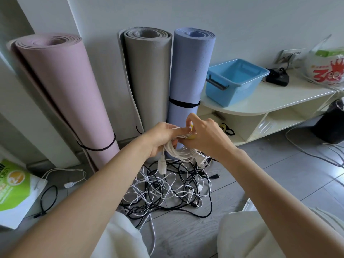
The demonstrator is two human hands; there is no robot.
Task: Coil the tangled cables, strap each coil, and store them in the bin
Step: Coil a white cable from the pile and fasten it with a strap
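Bin: light-blue plastic bin [235, 81] stood on the cream shelf [290, 94], apparently empty.
Left hand [160, 136]: gripped the white cable coil [178, 151].
Right hand [206, 136]: pinched a yellow strap [191, 127], mostly hidden.

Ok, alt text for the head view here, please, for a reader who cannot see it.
Two hands hold a coiled white cable above a tangle of black and white cables on the floor: the left hand grips the coil while the right hand works a yellow strap at its top. A blue bin sits on a low white shelf to the right, beside three upright rolled mats.
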